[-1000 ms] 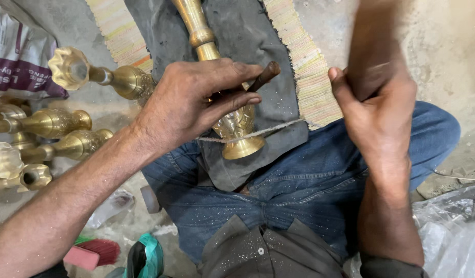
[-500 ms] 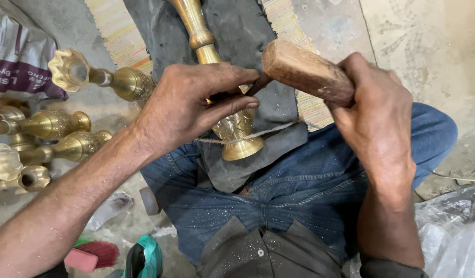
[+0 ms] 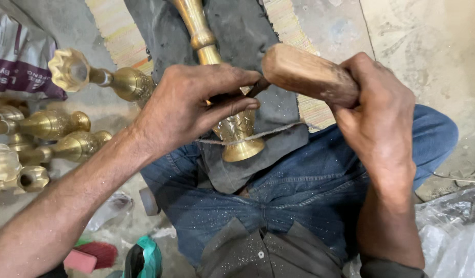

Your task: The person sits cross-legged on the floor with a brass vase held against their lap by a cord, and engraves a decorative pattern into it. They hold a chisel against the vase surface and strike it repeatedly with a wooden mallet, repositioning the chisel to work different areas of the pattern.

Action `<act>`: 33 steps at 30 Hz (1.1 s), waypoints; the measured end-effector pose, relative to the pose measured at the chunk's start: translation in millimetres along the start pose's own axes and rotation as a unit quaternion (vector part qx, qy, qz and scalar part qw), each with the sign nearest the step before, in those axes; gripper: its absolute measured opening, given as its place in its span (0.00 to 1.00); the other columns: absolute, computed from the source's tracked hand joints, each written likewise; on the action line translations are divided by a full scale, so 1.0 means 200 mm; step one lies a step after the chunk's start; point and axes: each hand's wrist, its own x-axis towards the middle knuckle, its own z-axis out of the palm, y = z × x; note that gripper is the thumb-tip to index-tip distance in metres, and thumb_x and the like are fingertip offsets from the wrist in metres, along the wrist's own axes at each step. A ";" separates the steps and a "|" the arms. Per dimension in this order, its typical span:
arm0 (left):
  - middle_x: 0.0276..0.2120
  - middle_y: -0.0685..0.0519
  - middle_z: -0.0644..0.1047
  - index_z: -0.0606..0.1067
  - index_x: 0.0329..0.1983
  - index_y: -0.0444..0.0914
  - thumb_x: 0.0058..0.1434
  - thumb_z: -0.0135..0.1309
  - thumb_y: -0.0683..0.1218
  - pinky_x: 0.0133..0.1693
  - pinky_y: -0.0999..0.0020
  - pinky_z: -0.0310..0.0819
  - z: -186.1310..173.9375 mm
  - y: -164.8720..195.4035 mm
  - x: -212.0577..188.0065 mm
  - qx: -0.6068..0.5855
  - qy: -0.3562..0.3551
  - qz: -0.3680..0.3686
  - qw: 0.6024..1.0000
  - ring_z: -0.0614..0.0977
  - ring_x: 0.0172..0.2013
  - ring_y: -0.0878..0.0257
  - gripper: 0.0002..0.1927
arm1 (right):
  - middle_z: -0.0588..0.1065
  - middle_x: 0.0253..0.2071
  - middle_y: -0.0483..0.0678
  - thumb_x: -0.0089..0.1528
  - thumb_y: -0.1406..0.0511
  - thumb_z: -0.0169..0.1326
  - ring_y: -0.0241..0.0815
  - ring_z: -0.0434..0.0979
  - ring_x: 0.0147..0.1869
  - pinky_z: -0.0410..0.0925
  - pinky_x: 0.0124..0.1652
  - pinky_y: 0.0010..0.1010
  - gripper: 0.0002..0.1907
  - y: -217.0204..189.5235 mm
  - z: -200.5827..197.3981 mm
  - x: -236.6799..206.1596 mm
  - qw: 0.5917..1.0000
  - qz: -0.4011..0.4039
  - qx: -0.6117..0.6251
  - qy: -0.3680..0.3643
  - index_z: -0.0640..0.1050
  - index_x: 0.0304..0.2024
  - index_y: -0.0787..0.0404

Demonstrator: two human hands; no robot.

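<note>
A long brass vase-like piece point(image 3: 236, 135) lies on a dark cloth point(image 3: 247, 41) across my lap, its patterned flared end toward me. My left hand point(image 3: 196, 105) pinches a thin dark chisel point(image 3: 258, 87) against the brass body. In my right hand point(image 3: 376, 118) is a wooden mallet point(image 3: 307, 74), gripped tight with its blunt head just above the chisel's top. A thin cord point(image 3: 268, 133) runs across the brass piece.
Several finished brass pieces point(image 3: 62, 128) lie on the floor at left, beside a printed sack point(image 3: 19, 56). A striped mat point(image 3: 116, 25) lies under the cloth. Clear plastic sheeting point(image 3: 453, 237) is at lower right; red and green items point(image 3: 119, 255) sit at bottom left.
My right hand, raised and holding the mallet out of sight a second ago, has swung down; the mallet head now sits close over the chisel. The left hand has stayed put.
</note>
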 end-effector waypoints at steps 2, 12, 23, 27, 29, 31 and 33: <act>0.48 0.50 0.84 0.77 0.59 0.38 0.69 0.63 0.49 0.43 0.68 0.86 0.00 0.01 -0.02 0.006 0.025 0.019 0.999 0.87 0.43 0.61 0.19 | 0.77 0.30 0.50 0.64 0.67 0.60 0.44 0.82 0.36 0.71 0.35 0.36 0.10 0.02 0.01 -0.01 0.982 0.132 0.134 -0.023 0.72 0.43 0.63; 0.49 0.50 0.83 0.76 0.61 0.38 0.71 0.63 0.48 0.47 0.68 0.86 -0.02 0.01 -0.03 -0.005 0.028 0.021 0.999 0.87 0.46 0.61 0.18 | 0.77 0.36 0.54 0.69 0.69 0.68 0.50 0.79 0.41 0.72 0.42 0.38 0.14 0.04 0.05 -0.02 0.994 0.030 0.092 0.056 0.74 0.46 0.67; 0.46 0.50 0.84 0.78 0.59 0.38 0.68 0.64 0.49 0.42 0.69 0.87 -0.02 0.00 -0.04 -0.011 0.014 -0.007 1.000 0.88 0.42 0.62 0.19 | 0.77 0.40 0.57 0.66 0.75 0.58 0.50 0.82 0.43 0.72 0.42 0.36 0.10 -0.03 0.01 0.00 0.998 0.008 0.049 0.035 0.74 0.50 0.69; 0.45 0.51 0.84 0.77 0.60 0.38 0.69 0.63 0.49 0.43 0.69 0.87 -0.02 0.00 -0.04 -0.021 0.014 -0.003 1.000 0.88 0.43 0.63 0.19 | 0.77 0.35 0.60 0.62 0.75 0.61 0.51 0.81 0.37 0.71 0.37 0.38 0.11 0.00 0.01 0.00 1.000 -0.009 0.024 -0.015 0.76 0.46 0.68; 0.45 0.52 0.84 0.77 0.60 0.39 0.70 0.62 0.49 0.44 0.70 0.88 -0.02 0.00 -0.04 -0.030 0.011 -0.014 0.999 0.88 0.43 0.63 0.18 | 0.77 0.35 0.59 0.61 0.75 0.62 0.52 0.80 0.39 0.72 0.39 0.38 0.12 0.00 0.02 0.00 0.999 -0.049 -0.010 0.011 0.75 0.46 0.68; 0.47 0.51 0.84 0.77 0.61 0.39 0.71 0.63 0.49 0.46 0.68 0.87 -0.02 0.00 -0.05 -0.016 0.024 0.009 1.000 0.88 0.45 0.62 0.19 | 0.77 0.36 0.56 0.68 0.71 0.63 0.49 0.79 0.40 0.72 0.43 0.38 0.11 0.00 0.02 0.00 0.989 0.031 0.139 0.036 0.73 0.46 0.67; 0.47 0.51 0.84 0.77 0.61 0.39 0.70 0.63 0.49 0.46 0.68 0.87 -0.03 0.00 -0.05 -0.008 0.026 0.011 1.000 0.87 0.45 0.62 0.19 | 0.77 0.36 0.56 0.67 0.70 0.65 0.50 0.79 0.40 0.71 0.44 0.40 0.12 -0.02 0.02 0.00 0.992 0.016 0.119 0.035 0.73 0.46 0.66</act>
